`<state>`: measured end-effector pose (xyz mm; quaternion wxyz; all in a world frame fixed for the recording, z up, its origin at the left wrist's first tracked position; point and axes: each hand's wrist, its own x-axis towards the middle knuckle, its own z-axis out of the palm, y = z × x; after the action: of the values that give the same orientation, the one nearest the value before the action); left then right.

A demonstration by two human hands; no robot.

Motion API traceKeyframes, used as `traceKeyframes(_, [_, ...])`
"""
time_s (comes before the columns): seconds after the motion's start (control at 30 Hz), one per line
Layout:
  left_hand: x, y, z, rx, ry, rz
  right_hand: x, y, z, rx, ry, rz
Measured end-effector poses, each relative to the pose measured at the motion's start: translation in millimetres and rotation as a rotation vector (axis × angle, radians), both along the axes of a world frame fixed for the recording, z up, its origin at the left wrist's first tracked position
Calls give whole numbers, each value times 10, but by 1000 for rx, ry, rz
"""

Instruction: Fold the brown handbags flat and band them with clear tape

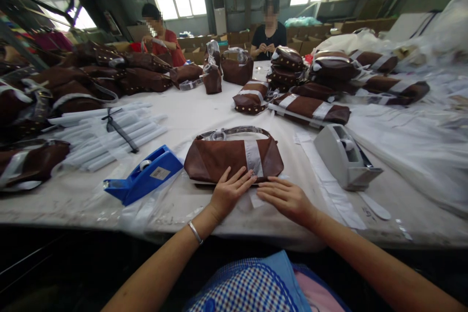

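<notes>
A brown handbag (224, 156) lies on the white-covered table in front of me, its wrapped handle (241, 130) on the far side. Near its right end a pale wrapping strip (253, 157) crosses the front. My left hand (231, 190) rests with fingers spread on the bag's lower front, fingertips at the strip's lower end. Stretched flat, my right hand (288, 199) touches the bag's near edge and the end of the pale strip below it. Neither hand is closed around anything.
A blue tape dispenser (149, 175) stands left, a grey one (343, 156) right. White rolled tubes (109, 134) lie farther left. Brown bags are piled left (139, 78) and right (332, 66). Two people sit across the table. Clear plastic (413, 141) covers the right side.
</notes>
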<state>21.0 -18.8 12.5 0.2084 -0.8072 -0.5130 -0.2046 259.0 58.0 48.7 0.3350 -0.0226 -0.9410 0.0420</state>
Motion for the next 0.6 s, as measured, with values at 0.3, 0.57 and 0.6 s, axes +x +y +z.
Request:
traceKeyframes(0.3, [-2,-1,-20,61,-15,-3,-294,467,77,-144,-6,-185])
traceKeyframes(0.57, [-2,4,-24,66,-107,-41,-413,551,-25,-353,53,-241])
traceKeyframes(0.6, [-1,3,-18,57,-122,-34,-425,552,-28,-381,46,-264])
